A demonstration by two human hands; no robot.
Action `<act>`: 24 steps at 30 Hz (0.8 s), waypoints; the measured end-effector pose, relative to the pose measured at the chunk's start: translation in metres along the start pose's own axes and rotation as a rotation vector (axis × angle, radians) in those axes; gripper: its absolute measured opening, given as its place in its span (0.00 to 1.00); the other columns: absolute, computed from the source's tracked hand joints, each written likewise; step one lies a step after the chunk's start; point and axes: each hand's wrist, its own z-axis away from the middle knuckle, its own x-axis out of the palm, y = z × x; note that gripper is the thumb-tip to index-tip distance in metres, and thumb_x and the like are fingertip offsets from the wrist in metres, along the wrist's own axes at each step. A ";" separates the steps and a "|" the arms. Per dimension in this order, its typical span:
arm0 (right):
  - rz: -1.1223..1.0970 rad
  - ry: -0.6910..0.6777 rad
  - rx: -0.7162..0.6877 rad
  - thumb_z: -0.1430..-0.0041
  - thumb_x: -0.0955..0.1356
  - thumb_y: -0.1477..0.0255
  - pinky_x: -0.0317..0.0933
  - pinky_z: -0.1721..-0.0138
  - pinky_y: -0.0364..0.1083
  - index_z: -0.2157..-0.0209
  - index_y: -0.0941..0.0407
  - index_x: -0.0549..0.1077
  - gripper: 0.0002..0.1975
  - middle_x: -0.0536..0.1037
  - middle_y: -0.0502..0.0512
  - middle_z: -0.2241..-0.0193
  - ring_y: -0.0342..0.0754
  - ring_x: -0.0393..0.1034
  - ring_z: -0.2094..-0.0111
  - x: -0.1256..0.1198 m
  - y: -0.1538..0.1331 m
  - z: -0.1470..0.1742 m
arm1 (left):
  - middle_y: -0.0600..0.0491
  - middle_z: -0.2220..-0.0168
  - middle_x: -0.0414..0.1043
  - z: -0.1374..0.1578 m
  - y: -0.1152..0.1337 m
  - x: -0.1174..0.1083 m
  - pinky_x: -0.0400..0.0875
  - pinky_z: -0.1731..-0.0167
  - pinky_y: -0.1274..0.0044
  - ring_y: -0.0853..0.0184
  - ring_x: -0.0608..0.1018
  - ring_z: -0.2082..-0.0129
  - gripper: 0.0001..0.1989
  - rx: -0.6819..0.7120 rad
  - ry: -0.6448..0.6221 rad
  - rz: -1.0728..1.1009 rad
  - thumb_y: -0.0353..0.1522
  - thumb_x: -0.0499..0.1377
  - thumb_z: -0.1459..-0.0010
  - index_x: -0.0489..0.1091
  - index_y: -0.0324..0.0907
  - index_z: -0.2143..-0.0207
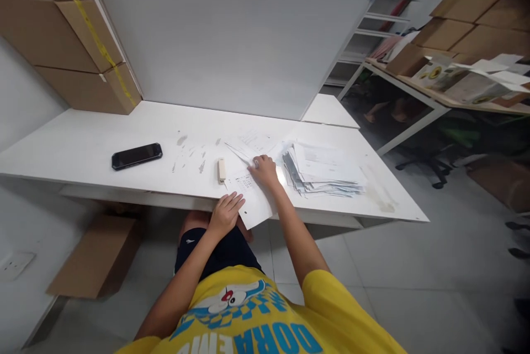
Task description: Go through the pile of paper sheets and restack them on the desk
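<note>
My yellow T-shirt with blue and white print, and dark shorts: nearest.
My left hand: at the near edge of the long white table, fingers together, against the left side of a white printed paper sheet; whether it grips, I cannot tell.
The sheet: lower part overhanging the near edge, upper part on the tabletop.
My right hand: on the sheet's upper part, fingers bent over the paper; a pinch, if any, is hidden from me.
Small beige oblong block: just left of the sheet, near that edge.
Uneven stack of white papers: right of my right hand, towards the right corner.
Black phone, rectangular: lying flat, well to the left.
Large pale grey panel: upright along the far edge.
Brown cardboard boxes: stacked at the far left corner.
</note>
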 end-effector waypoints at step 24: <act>-0.334 0.625 0.263 0.41 0.62 0.67 0.59 0.54 0.52 0.68 0.55 0.74 0.11 0.74 0.57 0.66 0.52 0.67 0.60 -0.029 0.017 0.097 | 0.49 0.40 0.64 0.066 0.001 -0.041 0.65 0.43 0.60 0.57 0.61 0.36 0.21 -0.204 0.153 0.036 0.24 0.50 0.38 0.71 0.50 0.48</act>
